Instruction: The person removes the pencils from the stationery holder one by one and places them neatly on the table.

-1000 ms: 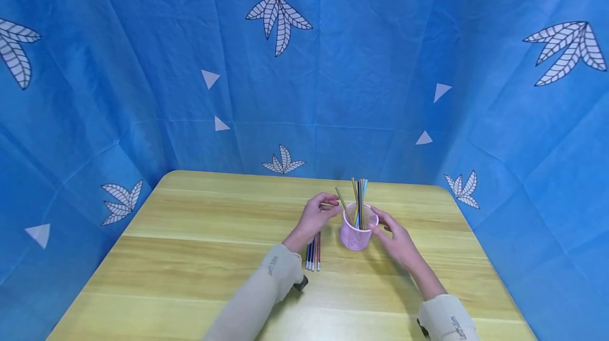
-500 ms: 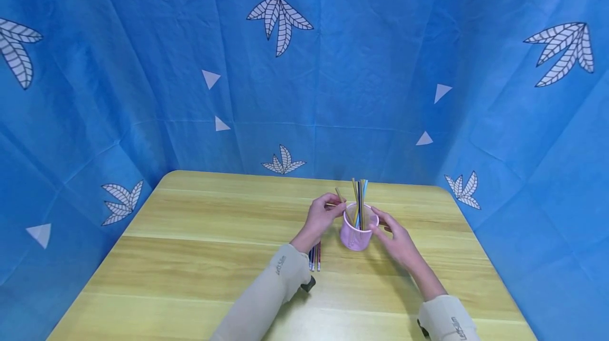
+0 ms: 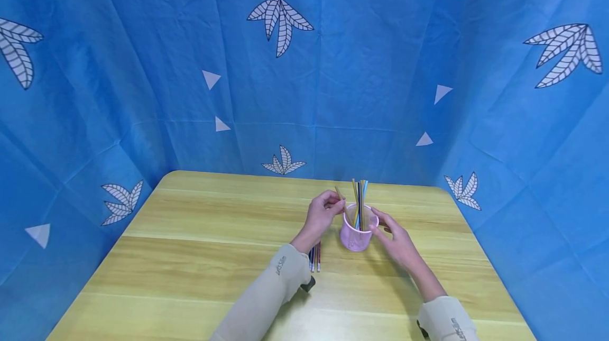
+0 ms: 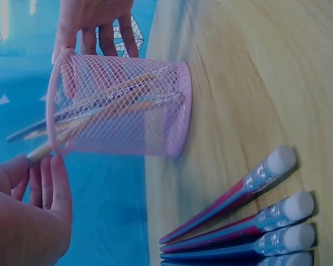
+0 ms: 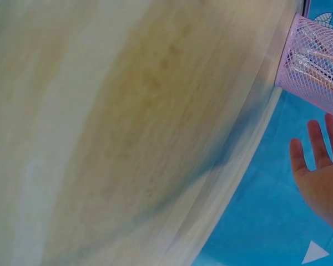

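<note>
A pink mesh pencil cup (image 3: pixel 356 239) stands upright on the table with several pencils (image 3: pixel 360 201) in it. At its left rim, my left hand (image 3: pixel 320 215) pinches a tan pencil (image 4: pixel 41 151) between thumb and fingertips; the pencil's lower end is inside the mesh. My right hand (image 3: pixel 397 240) holds the cup's right side at the rim with thumb and forefinger spread around it. Its other fingers (image 5: pixel 319 145) extend off the mesh. Beside the cup, several striped pencils with white erasers (image 4: pixel 261 221) lie on the table, partly hidden by my left wrist in the head view.
The wood-grain table (image 3: pixel 190 267) has a rounded back edge close to a blue patterned curtain (image 3: pixel 285 92), which also hangs at both sides. The loose pencils lie under my left forearm, left of the cup.
My left hand has moved slightly right to the cup's rim, and its fingers have closed on the leaning tan pencil. The right hand and cup have stayed in place.
</note>
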